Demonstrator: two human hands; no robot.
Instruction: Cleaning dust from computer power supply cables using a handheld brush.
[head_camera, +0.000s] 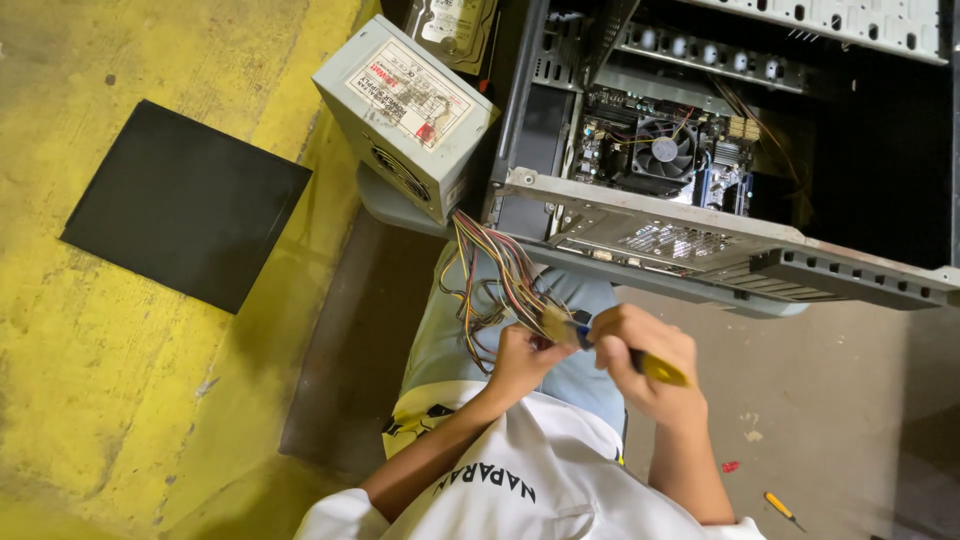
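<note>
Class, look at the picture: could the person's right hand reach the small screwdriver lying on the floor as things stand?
Probably not at once: the right hand already grips a yellow-handled tool, though the small screwdriver lies unobstructed on the floor.

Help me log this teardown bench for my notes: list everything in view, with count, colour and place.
power supply: one, grey, top centre-left, beside the case
cable bundle: one, multicoloured, running from the power supply to the left hand
computer case: one, grey, open, top right
cooling fan: one, black, inside the case
flat panel: one, black, on the yellow floor, left
screwdriver: one, yellow-handled, floor, bottom right
brush: one, yellow-handled, in the right hand
left hand: holds the cables
right hand: grips the brush
</note>
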